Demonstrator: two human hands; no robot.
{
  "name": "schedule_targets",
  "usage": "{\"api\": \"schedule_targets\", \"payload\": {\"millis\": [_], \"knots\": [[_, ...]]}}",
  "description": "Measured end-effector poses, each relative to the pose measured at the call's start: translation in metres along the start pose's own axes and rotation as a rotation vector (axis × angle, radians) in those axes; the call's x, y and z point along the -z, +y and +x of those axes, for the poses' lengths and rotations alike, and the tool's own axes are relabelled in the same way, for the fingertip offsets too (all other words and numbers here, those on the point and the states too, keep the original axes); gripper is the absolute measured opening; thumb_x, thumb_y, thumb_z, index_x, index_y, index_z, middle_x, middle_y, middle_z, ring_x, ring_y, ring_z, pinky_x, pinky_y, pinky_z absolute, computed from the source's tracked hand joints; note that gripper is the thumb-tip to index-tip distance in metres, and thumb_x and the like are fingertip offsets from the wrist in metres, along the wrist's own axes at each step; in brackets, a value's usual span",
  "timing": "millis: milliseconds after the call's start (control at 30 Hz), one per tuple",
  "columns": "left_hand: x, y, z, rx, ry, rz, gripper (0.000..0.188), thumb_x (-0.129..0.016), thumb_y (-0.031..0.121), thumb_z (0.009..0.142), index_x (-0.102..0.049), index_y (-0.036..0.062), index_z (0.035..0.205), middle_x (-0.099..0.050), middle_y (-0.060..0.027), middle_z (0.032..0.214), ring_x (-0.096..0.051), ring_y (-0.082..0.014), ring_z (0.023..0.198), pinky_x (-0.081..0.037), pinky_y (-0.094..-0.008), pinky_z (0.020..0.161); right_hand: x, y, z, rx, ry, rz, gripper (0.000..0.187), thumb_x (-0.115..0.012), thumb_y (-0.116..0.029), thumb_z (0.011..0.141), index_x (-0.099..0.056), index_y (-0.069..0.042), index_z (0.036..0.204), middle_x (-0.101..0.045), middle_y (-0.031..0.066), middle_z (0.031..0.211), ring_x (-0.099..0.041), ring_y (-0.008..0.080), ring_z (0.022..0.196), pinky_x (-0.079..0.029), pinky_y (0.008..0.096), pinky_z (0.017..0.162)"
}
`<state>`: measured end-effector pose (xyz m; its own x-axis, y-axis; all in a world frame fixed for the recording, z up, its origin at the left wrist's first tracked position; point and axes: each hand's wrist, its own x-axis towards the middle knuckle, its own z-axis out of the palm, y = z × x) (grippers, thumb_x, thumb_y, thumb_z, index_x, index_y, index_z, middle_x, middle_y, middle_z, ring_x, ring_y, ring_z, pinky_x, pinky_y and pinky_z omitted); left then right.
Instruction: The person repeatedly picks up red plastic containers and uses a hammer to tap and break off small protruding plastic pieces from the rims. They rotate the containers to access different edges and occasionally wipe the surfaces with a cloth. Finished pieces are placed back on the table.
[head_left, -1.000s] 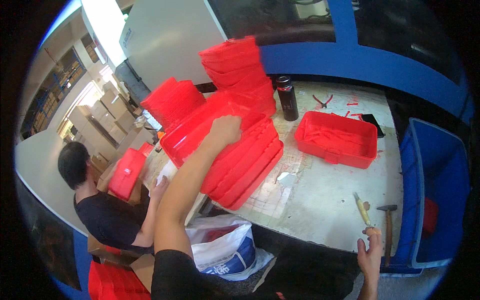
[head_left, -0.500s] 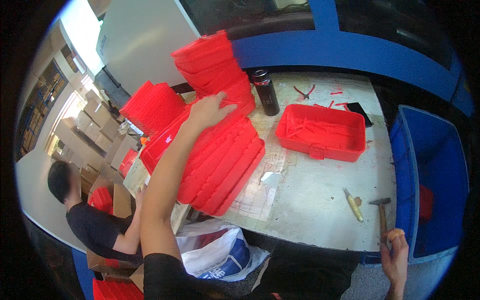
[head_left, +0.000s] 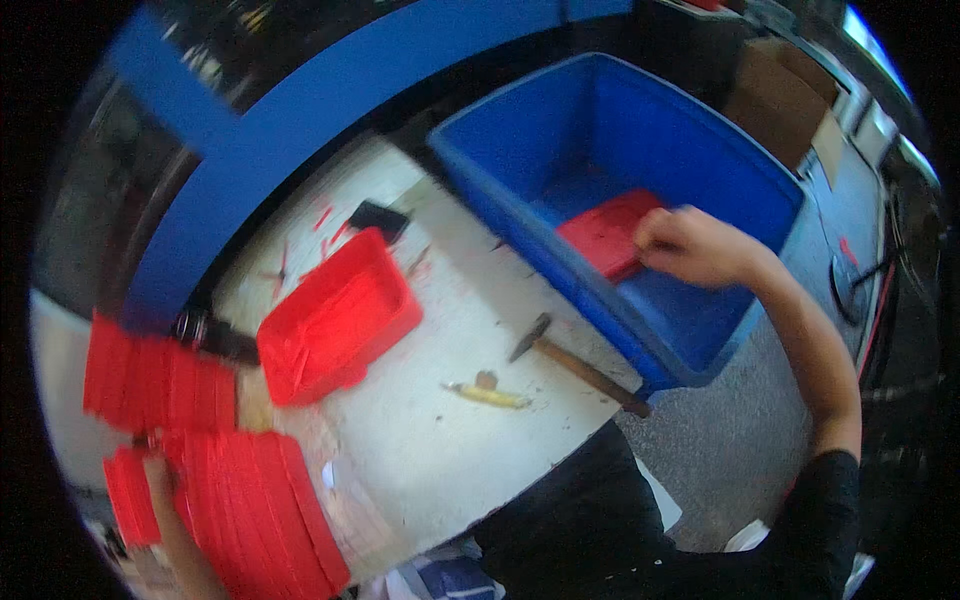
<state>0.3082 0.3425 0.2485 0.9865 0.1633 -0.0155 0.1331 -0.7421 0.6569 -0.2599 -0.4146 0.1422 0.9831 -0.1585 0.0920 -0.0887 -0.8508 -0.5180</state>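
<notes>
Blue bin (head_left: pixel 685 150), 2 o'clock: right hand (head_left: pixel 695 247) being held curled beside red piece (head_left: pixel 605 232).
Red stack (head_left: pixel 262 505), 8 o'clock: left hand (head_left: pixel 157 478) being blurred.
Grips: not being discerned.

Right arm (head_left: pixel 812 345) extended forward, curving inward | right hand (head_left: pixel 690 247) curled, grip unclear | left forearm (head_left: pixel 186 548) extended at far lower left | left hand (head_left: pixel 157 470) blurred, finger pose unreadable

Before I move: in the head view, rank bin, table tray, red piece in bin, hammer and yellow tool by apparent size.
1. Bin
2. Tray
3. Red piece and hammer: unsure, the piece is partly hidden
4. Yellow tool
</notes>
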Motion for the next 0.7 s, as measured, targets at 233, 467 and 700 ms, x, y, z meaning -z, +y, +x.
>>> {"api": "schedule_targets", "payload": {"millis": [233,467,700], "knots": [[0.03,0.062,-0.042,-0.29,0.145,0.374,0.042,-0.058,0.024,0.101,-0.045,0.0058,0.136,-0.05,-0.0162,0.128,-0.048,-0.0223,0.112,-0.04,-0.0385,0.096,-0.1,0.165,0.106,-0.256,-0.58,-0.844,0.043,-0.061,-0.021,0.092,-0.055,-0.011,0.133,-0.056,0.0111,0.138,-0.056,0.0297,0.126,-0.047,0.0458,0.1],[-0.07,0.086,-0.355,-0.729,-0.12,0.386,0.02,-0.06,0.007,0.097,-0.067,-0.0061,0.11,-0.068,-0.0156,0.108,-0.063,-0.0258,0.103,-0.049,-0.0392,0.094,-0.254,0.287,0.104,-0.267,-0.367,-0.97,0.085,-0.064,-0.037,0.087,-0.024,-0.004,0.155,-0.041,0.0177,0.153,-0.037,0.0315,0.144,-0.031,0.0545,0.115],[-0.241,0.058,-0.42,-0.229,-0.781,-0.179,0.029,-0.062,-0.001,0.094,-0.064,-0.0049,0.124,-0.07,-0.0119,0.1,-0.069,-0.0157,0.089,-0.055,-0.0267,0.079,-0.174,0.235,0.112,-0.283,-0.404,-0.877,0.079,-0.064,-0.035,0.089,-0.031,0.003,0.149,-0.047,0.0221,0.145,-0.047,0.0356,0.134,-0.035,0.0594,0.111]]}}
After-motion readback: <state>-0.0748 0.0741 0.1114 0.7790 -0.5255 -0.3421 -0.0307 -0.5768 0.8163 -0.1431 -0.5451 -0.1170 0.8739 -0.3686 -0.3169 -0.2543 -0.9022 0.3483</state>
